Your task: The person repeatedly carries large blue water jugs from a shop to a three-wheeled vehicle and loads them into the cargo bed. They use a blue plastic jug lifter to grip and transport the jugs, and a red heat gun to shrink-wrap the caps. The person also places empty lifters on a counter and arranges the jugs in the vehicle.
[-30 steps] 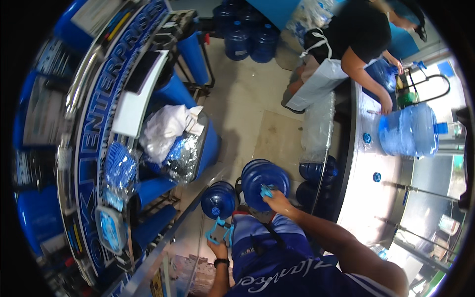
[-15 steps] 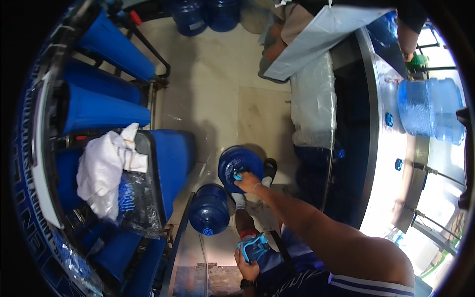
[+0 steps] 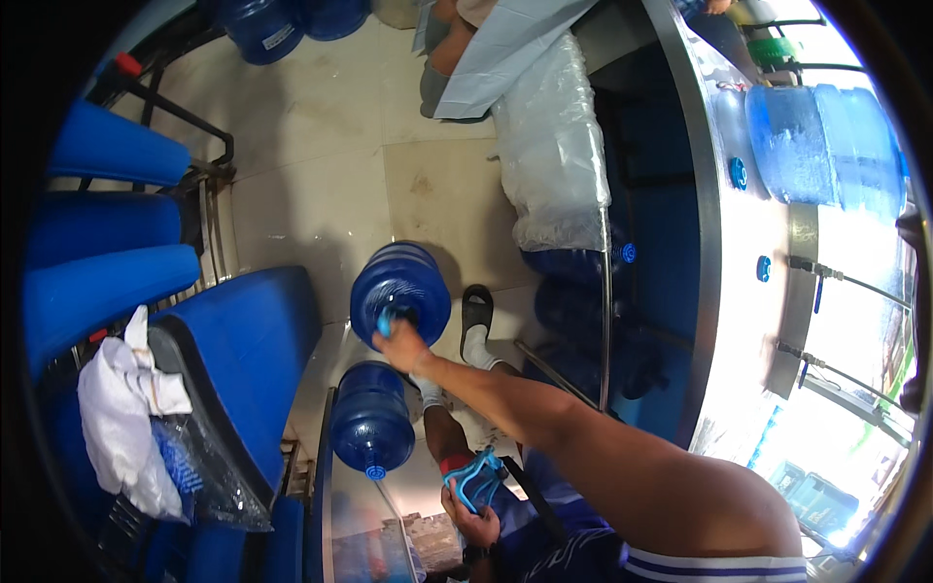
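My right hand (image 3: 400, 345) is closed at the neck of a large blue water jug (image 3: 406, 274), the arm reaching across from the lower right. A light-blue piece (image 3: 387, 319) shows at the fingers; whether it is a cap or a handle I cannot tell. The jug leans with its neck toward me, its ribbed side showing. Just nearer, a second blue water jug (image 3: 369, 418) lies with its capped end toward me. Low in the middle, my left hand (image 3: 472, 517) grips a flexible see-through thing with light-blue looped edges (image 3: 476, 481), near my knee.
Left stand blue cylinders (image 3: 107, 277) and a blue seat-like block (image 3: 243, 340) with a white cloth (image 3: 126, 418). On the right, a metal counter (image 3: 724, 282) carries a clear jug (image 3: 826, 146). Wrapped clear plastic (image 3: 554, 146) rests beside a rack of dark blue jugs. Another person's legs (image 3: 452, 49) show ahead.
The view has swung, so the surroundings sit further left. The jug under my right hand now shows more of its ribbed side. My left hand still grips the light-blue-edged thing.
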Action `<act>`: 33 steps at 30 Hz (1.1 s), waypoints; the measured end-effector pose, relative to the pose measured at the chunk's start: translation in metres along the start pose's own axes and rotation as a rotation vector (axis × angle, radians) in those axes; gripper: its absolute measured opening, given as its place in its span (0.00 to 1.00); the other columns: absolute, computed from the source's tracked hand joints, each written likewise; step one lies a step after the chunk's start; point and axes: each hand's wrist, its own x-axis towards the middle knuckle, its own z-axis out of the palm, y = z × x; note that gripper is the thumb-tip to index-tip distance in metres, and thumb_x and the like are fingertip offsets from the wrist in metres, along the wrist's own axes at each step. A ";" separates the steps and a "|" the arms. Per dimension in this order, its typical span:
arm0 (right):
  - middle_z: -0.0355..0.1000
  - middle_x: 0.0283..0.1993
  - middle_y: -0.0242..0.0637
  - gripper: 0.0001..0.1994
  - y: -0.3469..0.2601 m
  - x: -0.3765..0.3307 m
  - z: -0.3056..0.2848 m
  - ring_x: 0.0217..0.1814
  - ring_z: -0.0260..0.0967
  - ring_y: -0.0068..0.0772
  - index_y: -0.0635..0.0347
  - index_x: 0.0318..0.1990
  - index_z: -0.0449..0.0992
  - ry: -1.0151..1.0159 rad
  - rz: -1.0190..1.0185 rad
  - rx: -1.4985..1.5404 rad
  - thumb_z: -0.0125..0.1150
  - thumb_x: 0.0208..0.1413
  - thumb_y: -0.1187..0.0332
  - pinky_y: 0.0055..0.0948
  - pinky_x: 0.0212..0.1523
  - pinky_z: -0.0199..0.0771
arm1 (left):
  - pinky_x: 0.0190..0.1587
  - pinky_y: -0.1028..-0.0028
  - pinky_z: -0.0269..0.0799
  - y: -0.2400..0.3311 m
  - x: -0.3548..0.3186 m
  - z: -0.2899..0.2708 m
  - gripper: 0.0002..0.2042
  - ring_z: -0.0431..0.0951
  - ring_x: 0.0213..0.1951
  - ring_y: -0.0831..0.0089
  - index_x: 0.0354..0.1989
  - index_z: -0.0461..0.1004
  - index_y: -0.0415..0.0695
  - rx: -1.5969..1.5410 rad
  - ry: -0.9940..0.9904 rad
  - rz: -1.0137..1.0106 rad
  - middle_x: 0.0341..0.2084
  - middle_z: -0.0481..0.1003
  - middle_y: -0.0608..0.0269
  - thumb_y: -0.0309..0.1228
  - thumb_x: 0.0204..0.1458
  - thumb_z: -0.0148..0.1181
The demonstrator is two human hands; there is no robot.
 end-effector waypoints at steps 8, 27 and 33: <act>0.80 0.41 0.47 0.22 -0.068 0.042 -0.010 0.43 0.79 0.53 0.62 0.49 0.77 -0.875 -0.627 -0.943 0.68 0.47 0.60 0.49 0.45 0.78 | 0.70 0.47 0.52 -0.006 0.019 0.003 0.45 0.60 0.66 0.34 0.71 0.58 0.40 0.072 -0.083 0.044 0.62 0.60 0.32 0.17 0.32 0.52; 0.63 0.67 0.47 0.26 0.254 0.085 -0.377 0.72 0.58 0.46 0.62 0.63 0.68 0.307 0.787 -1.631 0.58 0.59 0.61 0.44 0.65 0.64 | 0.70 0.40 0.50 -0.067 0.077 0.034 0.49 0.53 0.68 0.29 0.74 0.49 0.35 0.093 -0.171 0.059 0.66 0.52 0.24 0.35 0.36 0.57; 0.64 0.68 0.46 0.26 0.255 0.079 -0.291 0.72 0.59 0.46 0.60 0.63 0.69 0.058 0.665 -1.497 0.59 0.59 0.60 0.47 0.64 0.65 | 0.69 0.38 0.50 -0.076 0.082 0.031 0.48 0.53 0.68 0.28 0.73 0.49 0.35 0.067 -0.202 0.139 0.65 0.55 0.26 0.28 0.34 0.54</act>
